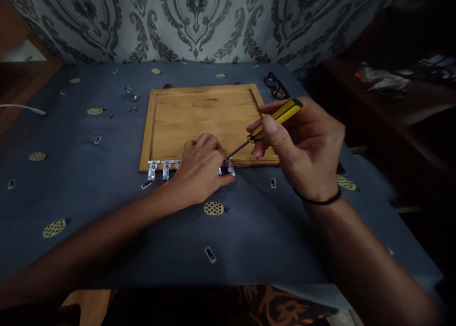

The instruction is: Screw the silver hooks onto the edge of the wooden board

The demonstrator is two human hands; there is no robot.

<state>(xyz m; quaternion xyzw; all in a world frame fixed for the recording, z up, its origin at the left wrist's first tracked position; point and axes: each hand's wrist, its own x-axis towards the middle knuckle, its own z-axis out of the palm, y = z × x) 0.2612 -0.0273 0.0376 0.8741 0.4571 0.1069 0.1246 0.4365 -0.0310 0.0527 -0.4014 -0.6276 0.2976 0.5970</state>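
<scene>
Right hand (306, 150) grips the yellow-black screwdriver (281, 117), tip down on the metal hook rail (160, 167). The rail sits along the near edge of the wooden board (203, 112). Left hand (201, 171) lies curled over the rail, pinning it (middle hidden). Board rests on the blue-clothed table (249, 231).

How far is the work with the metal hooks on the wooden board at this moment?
Looks done: two silver metal hooks sit at the near edge of the light wooden board. In hand: the left hand steadies another hook while the right hand sets the yellow-and-black screwdriver on it. Left: small loose pieces lie on the blue patterned cloth; whether they are screws is too small to tell.
</scene>
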